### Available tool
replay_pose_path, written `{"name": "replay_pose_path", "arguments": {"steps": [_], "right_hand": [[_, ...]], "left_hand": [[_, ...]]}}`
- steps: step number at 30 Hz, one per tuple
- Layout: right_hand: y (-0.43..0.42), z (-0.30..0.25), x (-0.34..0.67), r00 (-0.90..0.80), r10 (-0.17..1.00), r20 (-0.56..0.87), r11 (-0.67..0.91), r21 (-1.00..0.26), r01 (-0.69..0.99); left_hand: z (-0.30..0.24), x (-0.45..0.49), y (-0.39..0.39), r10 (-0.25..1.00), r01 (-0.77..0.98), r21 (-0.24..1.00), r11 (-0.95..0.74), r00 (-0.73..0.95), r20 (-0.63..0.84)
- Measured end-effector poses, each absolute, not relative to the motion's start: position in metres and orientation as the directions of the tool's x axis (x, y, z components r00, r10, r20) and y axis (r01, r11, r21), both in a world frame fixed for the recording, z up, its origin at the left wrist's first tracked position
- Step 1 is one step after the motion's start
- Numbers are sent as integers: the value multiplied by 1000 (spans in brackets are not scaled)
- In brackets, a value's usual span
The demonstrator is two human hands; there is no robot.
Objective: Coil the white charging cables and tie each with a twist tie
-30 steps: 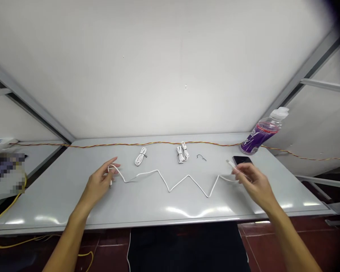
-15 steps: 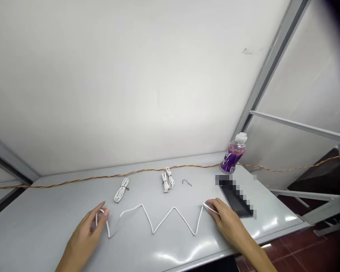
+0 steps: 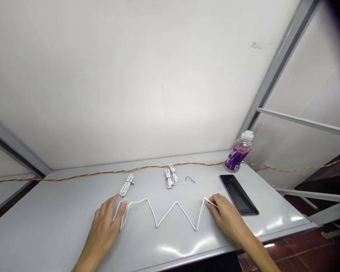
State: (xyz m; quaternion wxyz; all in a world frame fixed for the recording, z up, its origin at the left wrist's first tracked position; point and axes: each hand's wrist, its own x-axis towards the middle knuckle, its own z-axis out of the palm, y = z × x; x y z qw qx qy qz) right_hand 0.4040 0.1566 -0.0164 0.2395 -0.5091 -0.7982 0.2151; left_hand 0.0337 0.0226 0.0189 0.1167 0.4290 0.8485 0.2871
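Note:
A white cable (image 3: 167, 214) lies in a zigzag of sharp bends across the grey table. At its left part, a loop of the cable runs between the thumb and fingers of my left hand (image 3: 104, 223), which is closed round it. My right hand (image 3: 225, 216) pinches the cable at the right end of the zigzag, where it bends back under my fingers. Just beyond my left hand lies a coiled white cable (image 3: 126, 185) bound with a black tie. Two more tied white coils (image 3: 171, 176) rest side by side at the middle back.
A loose black twist tie (image 3: 190, 179) lies right of the paired coils. A dark phone (image 3: 239, 194) lies by my right hand, and a purple-labelled bottle (image 3: 238, 153) stands at the back right. A twisted red-yellow wire (image 3: 141, 168) runs along the back of the table (image 3: 59, 211).
My left hand has moved right, bringing its loop of cable closer to the zigzag. My right hand keeps its pinch in nearly the same place. The view has shifted slightly.

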Motion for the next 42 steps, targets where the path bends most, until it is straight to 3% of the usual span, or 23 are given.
{"name": "replay_pose_path", "arguments": {"steps": [3,7,11,16,23,31,36,38,42], "right_hand": [[160,-12,404,-328,939,104,284,-772,569],[169,-3,397,-332,943,30,96,-978,183],[179,3,384,-302,953,-9,-45,-993,-113],[186,6,367,-353,936,-3,-114,-949,-295],[187,-7,343,-378,925,22,-131,-919,-372],[179,-5,340,-509,861,-6,-286,-834,-472],[179,-1,341,-454,890,-42,-277,-841,-464],[179,-4,339,-395,917,-49,-226,-881,-416],[181,-15,336,-279,960,4,-39,-988,-149]], "left_hand": [[20,36,22,790,661,595,457,-609,69],[22,47,25,808,709,596,376,-566,164],[25,61,32,838,785,579,222,-457,297],[29,89,49,826,884,468,-12,-254,503],[21,133,79,883,875,426,-232,6,469],[-6,139,89,905,883,395,-255,74,419],[-12,139,87,899,887,370,-275,101,427],[-12,140,87,889,882,363,-301,122,441],[-12,140,88,856,865,345,-365,166,490]]}}
